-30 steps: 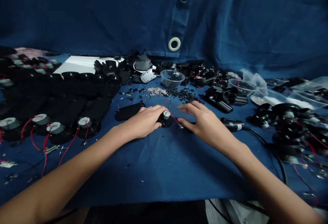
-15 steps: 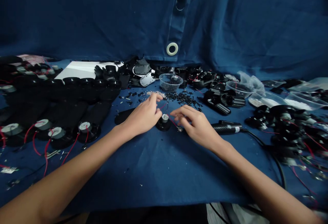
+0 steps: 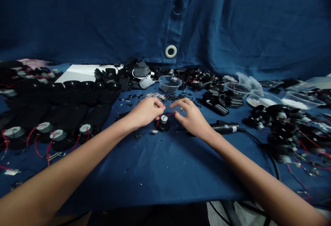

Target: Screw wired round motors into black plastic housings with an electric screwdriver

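We're at the wiring step: left hand [image 3: 144, 111] looks pinched on the red wire [image 3: 158, 122] by the small motor [image 3: 163, 119] on its black base [image 3: 162, 129], right hand [image 3: 192, 117] open beside it; next calls for careful lead routing.

"What are we looking at?"

"Our left hand [image 3: 146, 111] at the left of a black disc unit [image 3: 163, 126] with a silver cap, its fingertips [image 3: 162, 106] at a red wire [image 3: 157, 123]; we cannot tell if they grip it."

"And nearby?"

"Our right hand [image 3: 191, 115] curves just right of the unit, a corded black tool [image 3: 224, 127] beyond it, a clear plastic bowl [image 3: 168, 83] of black bits behind the unit, all on blue cloth [image 3: 165, 171]."
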{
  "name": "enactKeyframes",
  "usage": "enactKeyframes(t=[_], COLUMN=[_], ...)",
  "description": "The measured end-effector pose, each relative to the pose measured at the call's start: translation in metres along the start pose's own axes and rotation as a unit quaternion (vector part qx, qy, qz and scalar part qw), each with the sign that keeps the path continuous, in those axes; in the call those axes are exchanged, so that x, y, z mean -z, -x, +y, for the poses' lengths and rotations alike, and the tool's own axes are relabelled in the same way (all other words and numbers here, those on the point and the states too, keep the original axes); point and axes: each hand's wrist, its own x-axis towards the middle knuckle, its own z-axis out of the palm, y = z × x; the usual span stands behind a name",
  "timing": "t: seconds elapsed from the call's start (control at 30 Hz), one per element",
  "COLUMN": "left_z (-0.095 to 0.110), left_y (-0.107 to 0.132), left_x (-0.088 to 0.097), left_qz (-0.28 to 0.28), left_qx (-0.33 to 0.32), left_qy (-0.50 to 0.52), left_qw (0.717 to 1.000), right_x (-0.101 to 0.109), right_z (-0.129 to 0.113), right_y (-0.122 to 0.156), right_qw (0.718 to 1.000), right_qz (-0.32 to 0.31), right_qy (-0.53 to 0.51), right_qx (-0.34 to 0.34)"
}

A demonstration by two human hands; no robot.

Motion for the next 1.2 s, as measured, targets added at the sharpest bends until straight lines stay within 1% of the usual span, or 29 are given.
enactKeyframes(t=[0.07, 0.1, 0.13, 0.17, 0.23, 0.3, 0.37, 0.4, 0.47, 0.53, 0.6, 0.67, 0.7, 0.77, 0.83, 0.93, 1.0, 1.07, 1.13, 1.2], left_z=[0.009, 0.014, 0.018, 0.021, 0.026, 0.028, 0.027, 0.025, 0.019, 0.009, -0.002, -0.012, -0.015, -0.017, -0.015, -0.013, -0.015, -0.019, -0.022, -0.024], left_y=[0.003, 0.004, 0.006, 0.007, 0.008, 0.009, 0.008, 0.008, 0.007, 0.008, 0.011, 0.015, 0.018, 0.022, 0.023, 0.018, 0.013, 0.009, 0.008, 0.008], left_x=[-0.001, -0.002, -0.003, -0.004, -0.006, -0.009, -0.012, -0.013, -0.018, -0.023, -0.031, -0.042, -0.047, -0.058, -0.066, -0.07, -0.069, -0.064, -0.057, -0.048], left_qz=[-0.017, -0.028, -0.041, -0.052, -0.054, -0.03, 0.0, 0.011, 0.03, 0.067, 0.126, 0.177, 0.185, 0.164, 0.131, 0.116, 0.1, 0.076, 0.05, 0.018], left_qx=[0.046, 0.066, 0.082, 0.094, 0.104, 0.099, 0.084, 0.077, 0.059, 0.029, 0.001, -0.017, -0.022, -0.032, -0.033, -0.044, -0.057, -0.067, -0.075, -0.089], left_qy=[0.104, 0.156, 0.202, 0.238, 0.281, 0.287, 0.276, 0.27, 0.248, 0.198, 0.099, -0.026, -0.084, -0.165, -0.211, -0.28, -0.317, -0.32, -0.297, -0.274], left_qw=[0.993, 0.985, 0.975, 0.965, 0.952, 0.952, 0.957, 0.96, 0.966, 0.978, 0.987, 0.984, 0.979, 0.972, 0.968, 0.952, 0.941, 0.942, 0.951, 0.957], right_x=[-0.001, -0.002, -0.001, -0.001, 0.001, 0.002, 0.004, 0.004, 0.003, 0.002, 0.0, -0.002, -0.002, -0.002, 0.0, 0.002, 0.005, 0.009, 0.013, 0.015], right_z=[-0.01, -0.015, -0.02, -0.024, -0.028, -0.026, -0.019, -0.016, -0.01, -0.005, -0.002, 0.0, 0.001, 0.002, 0.001, -0.002, -0.003, -0.002, -0.001, 0.002], right_y=[0.004, 0.007, 0.01, 0.013, 0.016, 0.014, 0.01, 0.007, 0.003, 0.001, 0.001, 0.002, 0.001, 0.0, -0.003, -0.007, -0.008, -0.006, -0.002, 0.004], right_qw=[0.997, 0.994, 0.991, 0.988, 0.982, 0.979, 0.977, 0.975, 0.968, 0.955, 0.939, 0.929, 0.929, 0.938, 0.951, 0.972, 0.987, 0.995, 0.992, 0.98], right_qz=[0.072, 0.085, 0.078, 0.056, 0.005, -0.006, -0.013, -0.028, -0.073, -0.104, -0.094, -0.074, -0.067, -0.066, -0.069, -0.067, -0.057, -0.043, -0.037, -0.05], right_qy=[-0.026, -0.056, -0.093, -0.13, -0.178, -0.193, -0.199, -0.203, -0.219, -0.258, -0.31, -0.343, -0.344, -0.321, -0.282, -0.214, -0.149, -0.076, -0.015, 0.029], right_qx=[-0.018, -0.036, -0.054, -0.066, -0.067, -0.063, -0.078, -0.087, -0.1, -0.105, -0.117, -0.12, -0.116, -0.108, -0.104, -0.071, -0.018, 0.051, 0.123, 0.192])
